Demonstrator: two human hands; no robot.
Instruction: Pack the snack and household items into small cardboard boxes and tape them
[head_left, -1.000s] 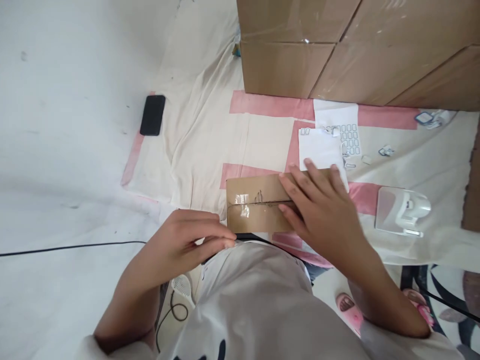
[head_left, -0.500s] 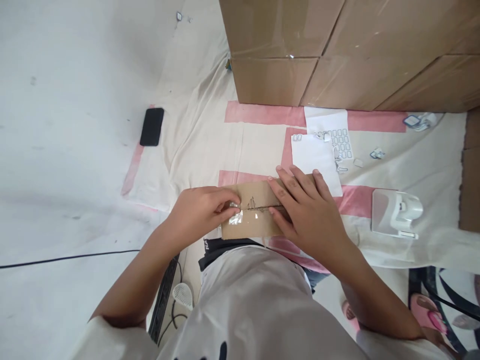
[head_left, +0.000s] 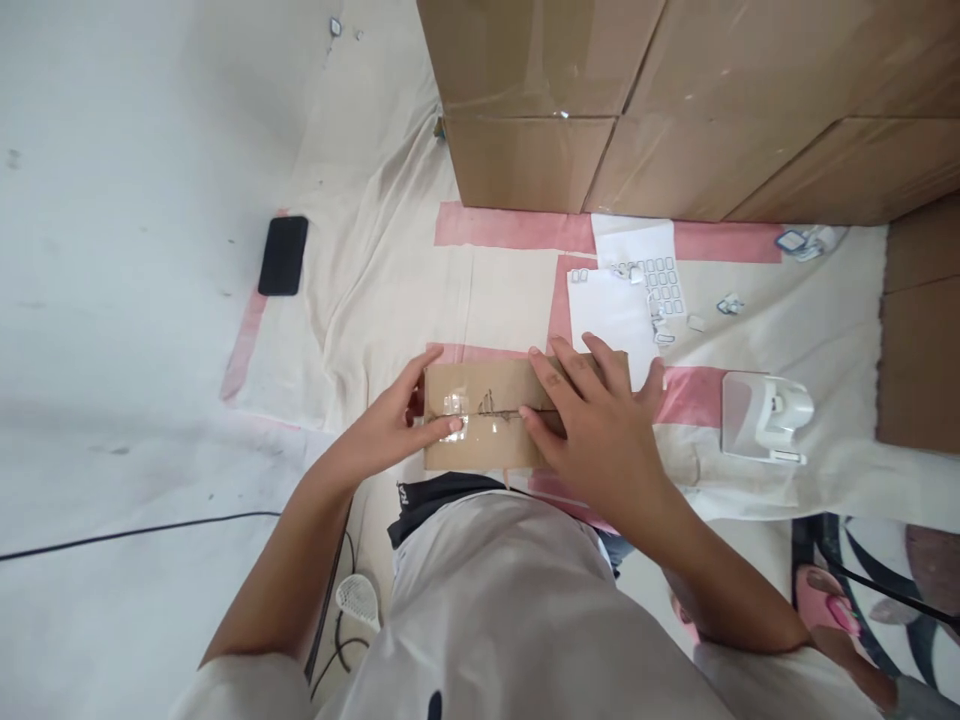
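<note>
A small brown cardboard box (head_left: pixel 480 385) lies in front of my body, with a dark seam along its top. Clear tape shines near the left end of that seam. My left hand (head_left: pixel 401 420) grips this end, its thumb on the tape and its fingers around the side, partly hidden. My right hand (head_left: pixel 592 405) rests over the right part of the box, fingers spread and thumb by the seam. Just beyond the right hand lie a white sheet of paper (head_left: pixel 609 315) and a sheet of small labels (head_left: pixel 664 280).
Large cardboard boxes (head_left: pixel 675 160) stand along the far side. A white tape dispenser (head_left: pixel 780 412) is on the right, and a black phone (head_left: pixel 283 255) on the left. Crumpled label scraps (head_left: pixel 729 305) lie on the cream cloth (head_left: pixel 390 270). A black cable (head_left: pixel 142 530) runs at left.
My left hand has gone from pinching at the tape to holding the box's left end, thumb on the tape. My right hand stays on the box, its fingers spread wider. The view has shifted slightly.
</note>
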